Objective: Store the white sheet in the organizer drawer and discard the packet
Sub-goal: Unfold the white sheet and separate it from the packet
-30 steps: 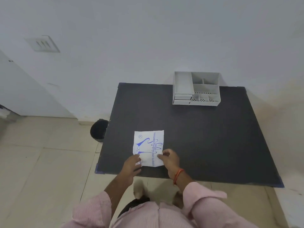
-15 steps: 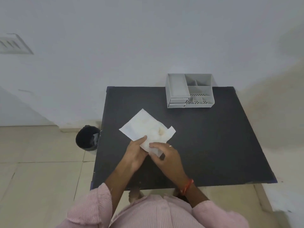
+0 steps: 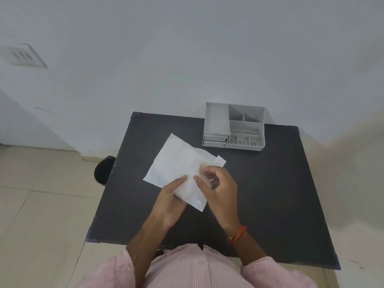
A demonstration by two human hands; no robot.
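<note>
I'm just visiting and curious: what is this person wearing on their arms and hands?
Bare left hand and right hand, no gloves. Pink, finely striped sleeves pushed up the forearms. An orange-red thread band circles the right wrist.

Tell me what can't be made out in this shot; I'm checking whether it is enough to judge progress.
- Head view: whether the white sheet is out of the packet; the layers overlap and both hands cover the near part.
- Head view: most of the black bin, hidden by the table edge.
- Head view: the organizer drawers' contents; the fronts look shut.
- Head view: any print on the packet, too blurred.
</note>
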